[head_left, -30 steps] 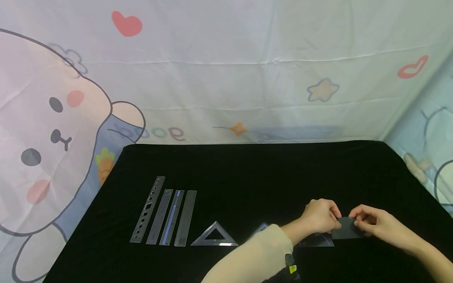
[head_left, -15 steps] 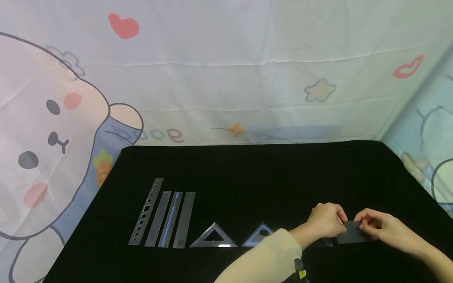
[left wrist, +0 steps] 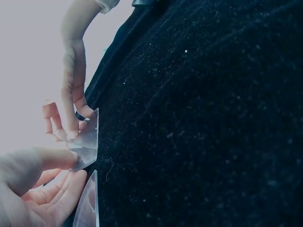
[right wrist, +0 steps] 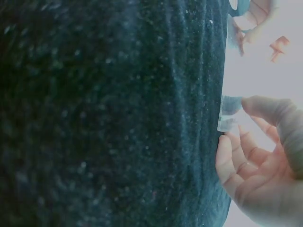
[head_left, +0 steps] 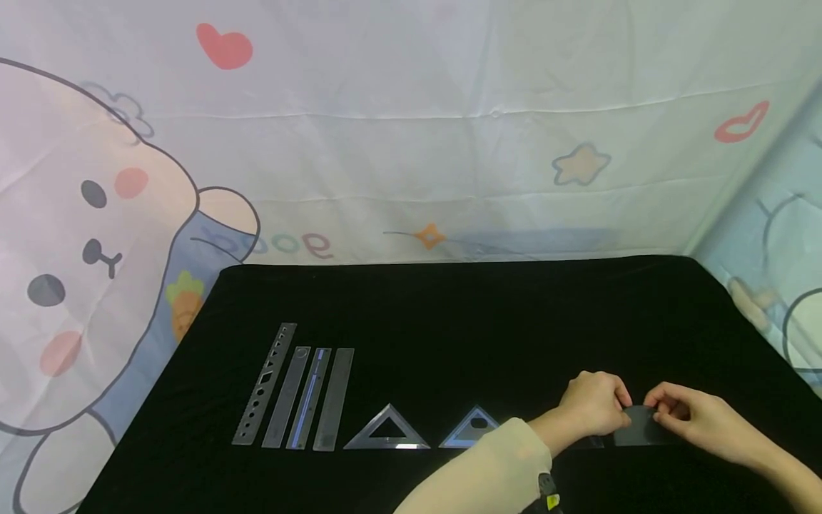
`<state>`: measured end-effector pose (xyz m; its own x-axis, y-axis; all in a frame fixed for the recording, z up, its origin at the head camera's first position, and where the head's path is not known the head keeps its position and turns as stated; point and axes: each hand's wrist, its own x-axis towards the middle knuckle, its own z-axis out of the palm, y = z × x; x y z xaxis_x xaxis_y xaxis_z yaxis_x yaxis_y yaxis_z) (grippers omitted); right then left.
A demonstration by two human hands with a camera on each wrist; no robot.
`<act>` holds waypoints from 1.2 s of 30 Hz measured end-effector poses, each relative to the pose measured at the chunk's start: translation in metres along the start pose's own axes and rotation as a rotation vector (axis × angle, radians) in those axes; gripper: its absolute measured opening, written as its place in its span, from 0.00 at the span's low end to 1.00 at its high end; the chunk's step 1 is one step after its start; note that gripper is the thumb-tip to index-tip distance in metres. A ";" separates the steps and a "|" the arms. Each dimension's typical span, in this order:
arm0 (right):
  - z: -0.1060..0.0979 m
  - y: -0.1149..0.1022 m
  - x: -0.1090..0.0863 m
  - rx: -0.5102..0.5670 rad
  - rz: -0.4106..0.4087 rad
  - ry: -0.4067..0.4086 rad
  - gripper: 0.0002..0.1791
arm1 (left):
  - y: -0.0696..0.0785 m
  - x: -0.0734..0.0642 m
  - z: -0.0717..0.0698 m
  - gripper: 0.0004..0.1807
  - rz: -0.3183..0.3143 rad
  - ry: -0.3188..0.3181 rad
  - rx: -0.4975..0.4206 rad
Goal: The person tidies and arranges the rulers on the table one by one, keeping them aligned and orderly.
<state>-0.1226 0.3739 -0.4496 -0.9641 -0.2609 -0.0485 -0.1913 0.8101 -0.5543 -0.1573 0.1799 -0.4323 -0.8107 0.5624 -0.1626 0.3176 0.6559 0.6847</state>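
Observation:
A clear half-round protractor (head_left: pixel 642 427) lies flat at the right end of a row, close over the black cloth. My left hand (head_left: pixel 592 403) pinches its left edge; in the left wrist view the thumb of this left hand (left wrist: pixel 28 189) is on its face. At the opposite edge my right hand (head_left: pixel 703 421) holds it between thumb and fingers, and in the right wrist view the right hand (right wrist: pixel 265 165) has its thumb against the clear plastic. Beside it, a second clear curved piece (left wrist: pixel 87 203) is partly hidden by my left hand in the head view.
Left of my sleeve are two clear set squares, one plain (head_left: pixel 366 437) and one with blue edging (head_left: pixel 456 435). Farther left, several clear rulers (head_left: pixel 334 400) stand side by side, including a hole-punched stencil ruler (head_left: pixel 265 385). A printed curtain (head_left: pixel 411 143) hangs behind the black-covered table (head_left: pixel 449 321).
Both hands and the protractor have shifted slightly right and nearer to me. My left forearm has moved right, uncovering the blue-edged set square.

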 end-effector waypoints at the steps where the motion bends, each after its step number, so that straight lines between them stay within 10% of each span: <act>1: 0.001 0.000 0.000 -0.011 -0.015 0.010 0.11 | 0.000 0.000 0.000 0.06 0.000 0.001 0.011; 36: 0.001 -0.001 0.002 -0.038 -0.045 -0.014 0.13 | -0.001 0.001 0.001 0.08 0.080 0.024 0.205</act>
<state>-0.1244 0.3721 -0.4500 -0.9518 -0.3048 -0.0358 -0.2417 0.8165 -0.5243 -0.1580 0.1807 -0.4337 -0.7896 0.6061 -0.0955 0.4725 0.7000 0.5355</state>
